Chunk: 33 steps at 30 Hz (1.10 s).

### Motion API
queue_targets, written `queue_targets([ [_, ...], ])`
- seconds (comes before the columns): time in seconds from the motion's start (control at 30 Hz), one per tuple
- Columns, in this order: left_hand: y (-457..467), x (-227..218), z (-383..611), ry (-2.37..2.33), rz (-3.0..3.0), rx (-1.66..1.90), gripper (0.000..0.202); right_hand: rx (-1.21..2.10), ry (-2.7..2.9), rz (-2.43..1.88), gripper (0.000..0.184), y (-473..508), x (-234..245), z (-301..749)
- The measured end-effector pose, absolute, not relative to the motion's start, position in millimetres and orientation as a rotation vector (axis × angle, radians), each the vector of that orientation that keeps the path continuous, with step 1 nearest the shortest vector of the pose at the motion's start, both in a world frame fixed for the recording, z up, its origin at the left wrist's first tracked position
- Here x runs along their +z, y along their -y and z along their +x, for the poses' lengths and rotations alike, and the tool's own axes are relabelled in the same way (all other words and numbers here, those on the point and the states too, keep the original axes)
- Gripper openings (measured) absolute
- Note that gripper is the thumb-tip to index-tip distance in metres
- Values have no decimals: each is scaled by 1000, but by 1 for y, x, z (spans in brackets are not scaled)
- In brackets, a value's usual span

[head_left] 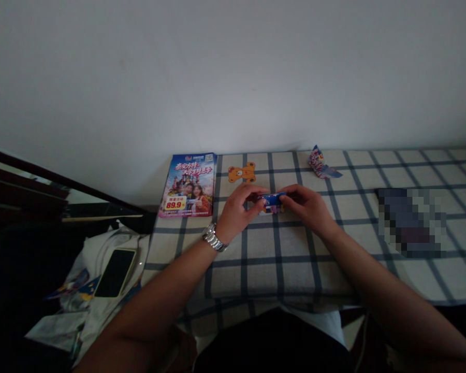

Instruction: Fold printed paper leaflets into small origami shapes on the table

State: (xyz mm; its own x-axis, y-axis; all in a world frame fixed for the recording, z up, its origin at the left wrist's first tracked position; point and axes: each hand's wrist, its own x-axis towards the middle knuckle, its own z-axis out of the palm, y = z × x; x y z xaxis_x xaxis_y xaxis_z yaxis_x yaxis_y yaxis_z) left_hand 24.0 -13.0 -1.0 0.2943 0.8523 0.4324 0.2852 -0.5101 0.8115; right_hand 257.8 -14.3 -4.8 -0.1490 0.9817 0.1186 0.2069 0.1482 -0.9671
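A small folded leaflet [272, 203], printed in blue and other colours, lies level between my two hands just above or on the checked tablecloth [256, 259]. My left hand [244, 211], with a silver watch on its wrist, pinches the leaflet's left end between thumb and fingers. At the other end my right hand [306, 204] grips it, the thumb pressed onto its top. Behind my left hand is a flat orange bear cutout [241, 172]. A stack of leaflets [188, 185] with a castle picture rests to the left.
Near the wall stands a crumpled or folded piece of printed paper [320, 163]. A dark, blurred-out flat object [406, 220] lies on the right. Below the table's left edge, a phone [115, 273] sits on a white bag [97, 248]. The wall [233, 77] borders the table's back.
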Motion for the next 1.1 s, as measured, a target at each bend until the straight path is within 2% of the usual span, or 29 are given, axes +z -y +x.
queue_targets([
  [0.23, 11, -4, 24, -1032, 1741, 1138, 19, 1076, 1544, -1203, 28, 15, -3, 259],
  [0.83, 13, 1, 25, -1003, 1802, 1146, 10, 1188, 1500, -1171, 31, 16, 0, 256],
  [1.1, 12, -2, 25, -973, 1686, 1157, 21, 1119, 1517, -1179, 27, 16, -1, 259],
])
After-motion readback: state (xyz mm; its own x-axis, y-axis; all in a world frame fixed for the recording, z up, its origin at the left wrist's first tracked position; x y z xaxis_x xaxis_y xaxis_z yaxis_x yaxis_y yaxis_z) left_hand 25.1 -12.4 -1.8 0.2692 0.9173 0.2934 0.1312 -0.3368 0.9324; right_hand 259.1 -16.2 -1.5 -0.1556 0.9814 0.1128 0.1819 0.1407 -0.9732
